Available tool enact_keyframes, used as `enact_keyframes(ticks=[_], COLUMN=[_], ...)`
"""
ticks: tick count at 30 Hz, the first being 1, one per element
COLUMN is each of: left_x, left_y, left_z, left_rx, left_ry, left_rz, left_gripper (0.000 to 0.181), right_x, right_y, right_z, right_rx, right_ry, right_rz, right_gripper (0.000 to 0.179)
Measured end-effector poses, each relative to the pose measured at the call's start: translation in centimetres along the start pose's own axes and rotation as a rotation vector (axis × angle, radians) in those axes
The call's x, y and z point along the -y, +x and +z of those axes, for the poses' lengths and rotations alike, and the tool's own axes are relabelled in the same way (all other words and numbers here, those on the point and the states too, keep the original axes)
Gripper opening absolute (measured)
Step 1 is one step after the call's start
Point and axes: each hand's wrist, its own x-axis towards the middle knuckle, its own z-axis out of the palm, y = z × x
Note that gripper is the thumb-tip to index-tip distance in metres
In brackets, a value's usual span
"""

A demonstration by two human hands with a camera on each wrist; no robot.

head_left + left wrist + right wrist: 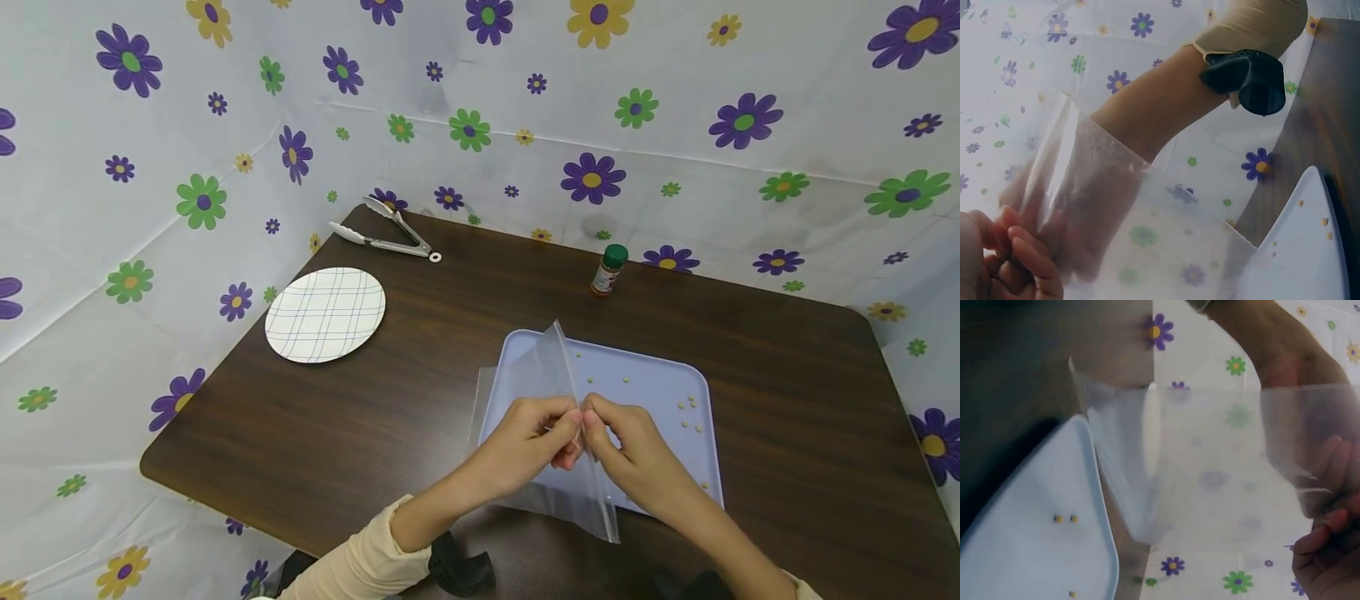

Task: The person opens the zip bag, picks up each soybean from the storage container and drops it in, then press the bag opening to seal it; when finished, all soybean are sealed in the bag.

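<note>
In the head view, I see the left hand [531,437] and the right hand [633,446] both pinching the zip edge of a clear plastic bag [551,379], over the lilac tray [663,371]. If one pinch slips, I think its loose film may sweep the small yellow pellets [692,402] off the low rim. More room for moving lies leftward on the table [431,375], before the plate [326,315].

In the left wrist view, the bag spreads before a bare forearm [1166,100].

In the right wrist view, the film passes near the tray's corner; pulled low, it could catch there.
</note>
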Motion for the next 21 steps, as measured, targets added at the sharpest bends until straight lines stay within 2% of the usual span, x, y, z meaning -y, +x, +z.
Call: enact_keyframes(ticks=[6, 9, 12, 14, 17, 20, 21], left_x=[0.3, 0.2, 0.0, 0.0, -0.1, -0.4, -0.5], left_y=[-0.5, -0.7, -0.7, -0.7, -0.8, -1.0, -1.2], left_z=[0.3, 0.5, 0.5, 0.5, 0.3, -0.4, -0.7], left_rx=[-0.024, -0.023, -0.021, -0.03, -0.068, -0.124, -0.147], left_ry=[-0.046, -0.049, -0.051, -0.048, -0.026, 0.042, 0.076], left_rz=[0.116, 0.114, 0.103, 0.099, 0.09, 0.082, 0.083], left_gripper=[0.034, 0.032, 0.033, 0.033, 0.033, 0.031, 0.03], right_x=[0.0, 0.0, 0.0, 0.0, 0.0, -0.1, -0.1], right_y=[-0.2, -0.3, -0.5, -0.5, -0.3, 0.0, 0.0], right_z=[0.2, 0.2, 0.1, 0.0, -0.6, -1.8, -2.3], right_rx=[-0.012, -0.013, -0.004, -0.009, -0.05, -0.118, -0.133], right_ry=[0.108, 0.141, 0.252, 0.315, 0.299, 0.159, 0.097], right_rz=[-0.074, -0.066, -0.027, -0.039, -0.089, -0.105, -0.08], right_gripper=[0.029, 0.029, 0.03, 0.03, 0.029, 0.028, 0.028])
